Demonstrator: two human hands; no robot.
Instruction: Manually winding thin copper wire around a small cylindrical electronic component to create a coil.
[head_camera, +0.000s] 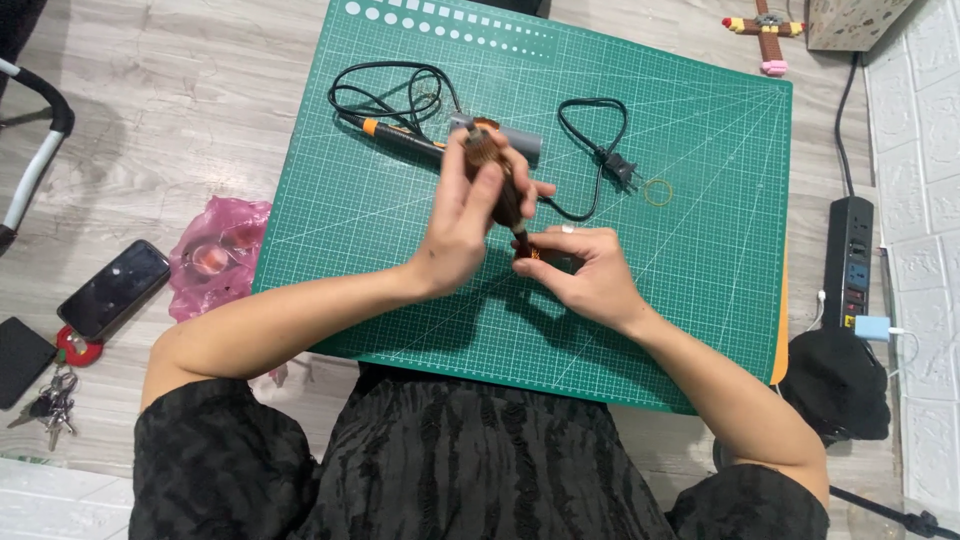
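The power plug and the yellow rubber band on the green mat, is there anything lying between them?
Nothing: in the head view only bare green mat separates the power plug from the yellow rubber band.

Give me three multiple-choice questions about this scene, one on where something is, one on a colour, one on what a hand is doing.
1. Where does the yellow rubber band lie?
A. on the green cutting mat, right of the plug
B. on the phone
C. in the pink bag

2. What colour is the collar on the black corded tool?
A. blue
B. orange
C. white

3. What is the left hand doing?
A. lying flat on the mat
B. holding keys
C. gripping a dark brown object above the mat

Answers: 1 A, the band sits on the mat beside the plug. 2 B, an orange ring shows near the cord end. 3 C, its fingers wrap the brown object while the right hand pinches its lower end.
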